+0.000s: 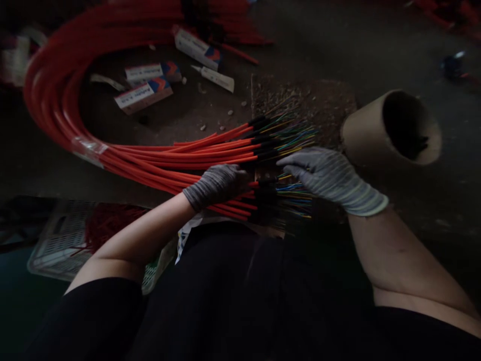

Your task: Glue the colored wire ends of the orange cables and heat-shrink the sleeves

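Note:
Several orange cables (150, 156) run across the bench in a bundle, with black sleeves (267, 144) near their ends and thin coloured wires (296, 135) fanning out beyond. My left hand (220, 184), in a grey knitted glove, is closed around an orange cable in the nearer part of the bundle; its fingertips are partly hidden. To the right, my right hand (328, 175), in a striped grey glove, has its fingers bent together in a pinch beside the bare wire ends. Whatever lies between those fingertips is too small and dark to make out.
A cardboard tube (363, 131) lies at the right. Small printed boxes (145, 95) and a white glue tube (218, 79) are behind the cables. Clear tape (89, 149) binds the large coil. A plastic basket (60, 238) with red pieces stands lower left.

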A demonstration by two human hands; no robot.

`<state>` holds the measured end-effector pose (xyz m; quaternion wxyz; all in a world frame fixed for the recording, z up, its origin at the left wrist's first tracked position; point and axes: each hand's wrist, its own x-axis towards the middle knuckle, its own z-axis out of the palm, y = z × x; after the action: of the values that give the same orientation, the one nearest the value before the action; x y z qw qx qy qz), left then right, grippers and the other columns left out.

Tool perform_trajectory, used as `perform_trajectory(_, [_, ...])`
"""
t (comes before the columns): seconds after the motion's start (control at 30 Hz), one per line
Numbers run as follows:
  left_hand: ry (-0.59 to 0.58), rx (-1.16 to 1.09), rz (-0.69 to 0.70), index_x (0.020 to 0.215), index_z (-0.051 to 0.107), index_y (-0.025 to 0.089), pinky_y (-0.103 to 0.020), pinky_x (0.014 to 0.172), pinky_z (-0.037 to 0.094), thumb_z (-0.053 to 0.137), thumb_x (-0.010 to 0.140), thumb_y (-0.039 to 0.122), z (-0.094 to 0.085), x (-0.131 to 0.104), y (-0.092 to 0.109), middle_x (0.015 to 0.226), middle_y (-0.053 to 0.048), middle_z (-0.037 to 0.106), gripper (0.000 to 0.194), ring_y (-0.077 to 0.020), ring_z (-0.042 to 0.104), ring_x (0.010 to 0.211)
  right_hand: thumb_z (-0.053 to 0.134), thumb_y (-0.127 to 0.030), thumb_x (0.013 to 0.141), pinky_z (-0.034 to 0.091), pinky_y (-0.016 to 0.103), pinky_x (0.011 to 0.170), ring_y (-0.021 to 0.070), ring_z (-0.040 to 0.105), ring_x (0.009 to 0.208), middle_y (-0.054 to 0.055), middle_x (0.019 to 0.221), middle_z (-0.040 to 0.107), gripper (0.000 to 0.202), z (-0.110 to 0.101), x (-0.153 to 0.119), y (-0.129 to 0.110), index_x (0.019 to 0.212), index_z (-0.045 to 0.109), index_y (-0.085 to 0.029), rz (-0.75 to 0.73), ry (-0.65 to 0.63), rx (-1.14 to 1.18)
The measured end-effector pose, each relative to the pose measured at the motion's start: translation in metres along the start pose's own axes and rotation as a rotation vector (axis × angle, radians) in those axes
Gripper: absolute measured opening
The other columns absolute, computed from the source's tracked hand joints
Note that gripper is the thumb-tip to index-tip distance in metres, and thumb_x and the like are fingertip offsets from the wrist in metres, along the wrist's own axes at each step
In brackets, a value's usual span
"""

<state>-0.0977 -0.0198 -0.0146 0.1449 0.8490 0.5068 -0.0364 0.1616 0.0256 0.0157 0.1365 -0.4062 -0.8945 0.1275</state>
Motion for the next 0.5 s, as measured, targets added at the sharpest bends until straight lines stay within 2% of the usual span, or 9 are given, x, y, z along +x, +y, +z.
perform_trajectory(0.07, [-0.047, -0.012, 0.012, 0.136, 0.064, 0.023, -0.033, 0.081, 0.053, 0.047, 0.103, 0.040, 0.003, 0.002, 0.010, 0.122, -0.012, 0.069, 0.040, -0.0266, 0.069, 0.108, 0.050, -0.032, 0.099, 0.053, 0.041, 0.095, 0.0256, 0.070, 0.107, 0.006, 0.116, 0.077, 0.034, 0.009, -0.006, 0.006, 0.117, 0.075, -0.022, -0.027, -0.138, -0.172])
perform_trajectory(0.13, [-0.039, 0.018, -0.005, 0.141, 0.059, 0.024, -0.034, 0.081, 0.053, 0.042, 0.104, 0.037, 0.007, 0.007, 0.018, 0.123, -0.013, 0.068, 0.043, -0.0273, 0.068, 0.108, 0.047, -0.029, 0.098, 0.051, 0.042, 0.096, 0.0274, 0.067, 0.111, 0.008, 0.126, 0.073, 0.040, 0.018, -0.008, 0.009, 0.129, 0.070, -0.020, -0.044, -0.237, -0.261])
perform_trajectory(0.23, [-0.025, 0.049, 0.001, 0.149, 0.051, 0.023, -0.036, 0.083, 0.054, 0.045, 0.102, 0.032, 0.012, 0.014, 0.027, 0.119, -0.014, 0.068, 0.048, -0.0277, 0.068, 0.107, 0.044, -0.026, 0.098, 0.049, 0.043, 0.094, 0.0293, 0.064, 0.111, 0.012, 0.130, 0.070, 0.046, 0.023, -0.007, 0.008, 0.139, 0.064, -0.018, -0.039, -0.310, -0.338])
perform_trajectory(0.33, [-0.002, 0.039, -0.042, 0.147, 0.053, 0.023, -0.037, 0.090, 0.054, 0.054, 0.097, 0.027, 0.017, 0.015, 0.033, 0.126, -0.015, 0.064, 0.051, -0.0281, 0.065, 0.114, 0.045, -0.027, 0.098, 0.048, 0.042, 0.091, 0.0292, 0.062, 0.106, 0.014, 0.120, 0.071, 0.044, 0.025, -0.012, 0.006, 0.134, 0.068, -0.019, -0.049, -0.273, -0.362])
perform_trajectory(0.5, [0.117, -0.074, -0.124, 0.140, 0.061, 0.026, -0.034, 0.089, 0.055, 0.055, 0.096, 0.026, 0.024, 0.015, 0.031, 0.125, -0.011, 0.065, 0.045, -0.0252, 0.068, 0.108, 0.046, -0.027, 0.098, 0.047, 0.043, 0.093, 0.0275, 0.062, 0.103, 0.013, 0.117, 0.072, 0.043, 0.029, -0.034, 0.012, 0.133, 0.070, -0.021, -0.152, -0.032, -0.278])
